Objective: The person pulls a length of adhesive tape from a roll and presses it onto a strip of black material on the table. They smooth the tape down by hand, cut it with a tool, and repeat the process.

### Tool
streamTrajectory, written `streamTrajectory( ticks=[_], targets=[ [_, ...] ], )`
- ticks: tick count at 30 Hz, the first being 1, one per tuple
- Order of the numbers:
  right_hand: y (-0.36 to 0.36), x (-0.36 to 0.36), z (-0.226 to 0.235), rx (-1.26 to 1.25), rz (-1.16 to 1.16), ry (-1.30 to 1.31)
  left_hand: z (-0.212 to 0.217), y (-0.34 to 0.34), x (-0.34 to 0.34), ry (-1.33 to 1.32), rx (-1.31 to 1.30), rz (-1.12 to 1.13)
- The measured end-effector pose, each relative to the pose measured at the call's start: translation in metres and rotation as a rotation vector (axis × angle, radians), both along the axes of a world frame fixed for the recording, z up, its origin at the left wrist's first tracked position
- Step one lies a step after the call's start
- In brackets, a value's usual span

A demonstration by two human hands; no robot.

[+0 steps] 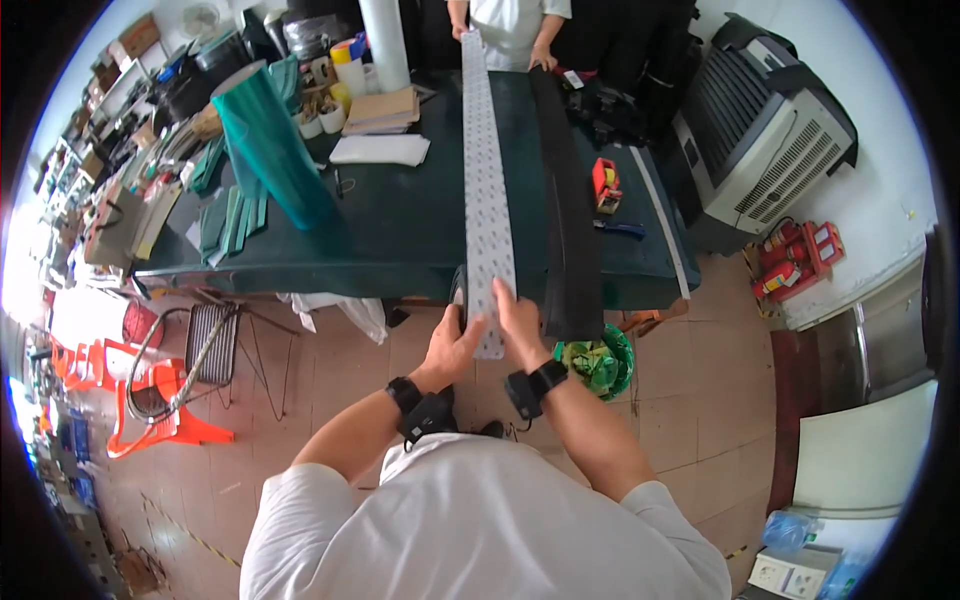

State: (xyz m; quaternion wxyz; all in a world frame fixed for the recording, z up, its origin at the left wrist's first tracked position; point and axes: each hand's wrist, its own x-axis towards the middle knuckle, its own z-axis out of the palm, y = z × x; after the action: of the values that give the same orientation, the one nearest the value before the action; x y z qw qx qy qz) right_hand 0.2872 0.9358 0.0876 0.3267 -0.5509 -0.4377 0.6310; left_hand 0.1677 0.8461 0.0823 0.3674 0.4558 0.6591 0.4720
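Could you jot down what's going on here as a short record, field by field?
Place: workshop, dark green table
Left hand: grips the near end of the long white perforated strip
Right hand: on the same end, fingers on top
Far end: held by another person's hands
Beside strip: long black strip, apart, on its right
Also on table: green film roll, red tool

The long strip (487, 170) is light grey with rows of small dots. Beside it lies a plain black band (565, 210). The table (400, 220) is dark green. The big roll (270, 145) is shiny blue-green. The small tool (605, 185) is red and orange. The chairs (150, 400) are bright orange. The floor (700, 400) has pinkish-tan tiles.
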Motion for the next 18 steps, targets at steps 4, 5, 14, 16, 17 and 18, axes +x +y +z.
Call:
streamTrajectory(
  ticks=[4,5,14,16,17,18],
  targets=[
    [-0.036,-0.004,-0.017,0.409,-0.008,-0.113,0.023,0.031,-0.015,-1.043,-0.296,0.119],
    [-0.042,-0.003,-0.02,0.42,-0.015,-0.109,0.026,0.035,-0.02,-1.037,-0.288,0.109],
    [-0.035,-0.004,-0.03,0.359,0.143,0.073,0.02,0.017,-0.011,-0.275,-0.183,0.261],
    [-0.005,-0.007,-0.027,-0.097,0.158,0.378,0.014,0.002,-0.004,0.257,-0.103,0.182],
    [0.003,-0.009,-0.017,-0.096,0.157,0.384,0.012,-0.005,-0.002,0.263,-0.102,0.181],
    [0.01,-0.009,-0.006,-0.195,0.145,0.459,0.01,-0.012,0.0,0.311,-0.015,0.138]
  ],
)
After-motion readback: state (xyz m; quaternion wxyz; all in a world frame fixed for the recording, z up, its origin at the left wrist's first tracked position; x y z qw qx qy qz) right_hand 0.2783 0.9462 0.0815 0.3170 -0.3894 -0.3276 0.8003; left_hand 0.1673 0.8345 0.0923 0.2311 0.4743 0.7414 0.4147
